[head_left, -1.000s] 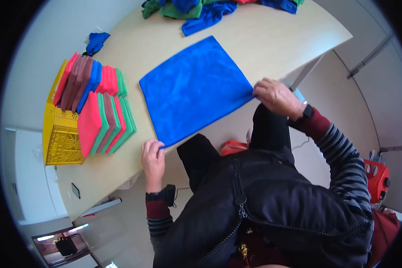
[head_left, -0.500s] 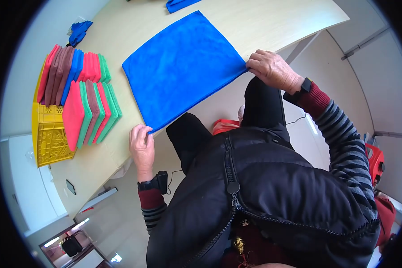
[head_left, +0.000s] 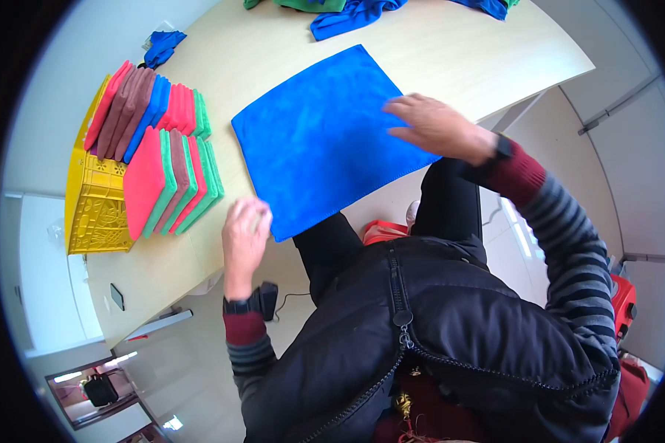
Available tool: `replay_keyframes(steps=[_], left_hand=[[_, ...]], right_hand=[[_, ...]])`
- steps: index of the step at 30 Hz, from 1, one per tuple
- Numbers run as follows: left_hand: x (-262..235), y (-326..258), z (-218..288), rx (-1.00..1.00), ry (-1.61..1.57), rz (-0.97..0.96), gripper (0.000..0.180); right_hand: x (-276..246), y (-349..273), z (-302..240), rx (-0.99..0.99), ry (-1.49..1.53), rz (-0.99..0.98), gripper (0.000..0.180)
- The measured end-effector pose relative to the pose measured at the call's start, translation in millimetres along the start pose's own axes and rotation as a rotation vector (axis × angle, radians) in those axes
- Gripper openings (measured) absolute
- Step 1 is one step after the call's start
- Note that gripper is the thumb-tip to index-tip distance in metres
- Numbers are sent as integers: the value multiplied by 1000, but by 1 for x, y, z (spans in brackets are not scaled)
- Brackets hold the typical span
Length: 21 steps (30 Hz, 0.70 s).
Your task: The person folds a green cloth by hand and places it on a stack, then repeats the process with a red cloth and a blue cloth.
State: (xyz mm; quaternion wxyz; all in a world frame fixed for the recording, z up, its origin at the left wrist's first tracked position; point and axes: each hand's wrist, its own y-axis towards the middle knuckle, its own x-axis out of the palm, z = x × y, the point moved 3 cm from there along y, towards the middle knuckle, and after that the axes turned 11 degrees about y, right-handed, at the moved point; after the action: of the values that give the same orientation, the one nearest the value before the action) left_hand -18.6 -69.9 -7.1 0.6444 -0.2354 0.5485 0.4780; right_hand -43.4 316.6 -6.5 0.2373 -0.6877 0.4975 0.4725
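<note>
A blue cloth [head_left: 318, 140], folded into a flat rectangle, lies on the table with its near edge sticking out past the table edge above my legs. My right hand [head_left: 443, 129] is over the cloth's right side, fingers stretched out and slightly blurred, gripping nothing. Beside the cloth's left edge, close to its near left corner, is my left hand [head_left: 245, 232]. Its fingers are bent and smeared by motion, so whether they pinch the edge cannot be made out.
A yellow plastic basket [head_left: 100, 210] at the left stands by folded red, brown, blue and green cloths [head_left: 146, 181]. Loose blue cloths [head_left: 358, 18] lie at the far edge, another blue cloth [head_left: 162, 48] at the far left. A phone-like object [head_left: 117, 297] rests near the table's left end.
My right hand has let go of the cloth's near right corner and moved over the cloth. My left hand has shifted off the near left corner. The view has tilted, showing more far cloths.
</note>
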Motion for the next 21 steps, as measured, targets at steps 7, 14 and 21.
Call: replay_keyframes(steps=[7,14,21], left_hand=[[85,100,-24,64,382,73,53],[102,105,-40,-11,426,-27,64],[95,107,-41,-18,407,-13,65]], right_hand=[[99,107,-72,-113,-130,-76,75],[75,112,14,121,-198,-145,77],[37,107,74,320,-264,-212,77]])
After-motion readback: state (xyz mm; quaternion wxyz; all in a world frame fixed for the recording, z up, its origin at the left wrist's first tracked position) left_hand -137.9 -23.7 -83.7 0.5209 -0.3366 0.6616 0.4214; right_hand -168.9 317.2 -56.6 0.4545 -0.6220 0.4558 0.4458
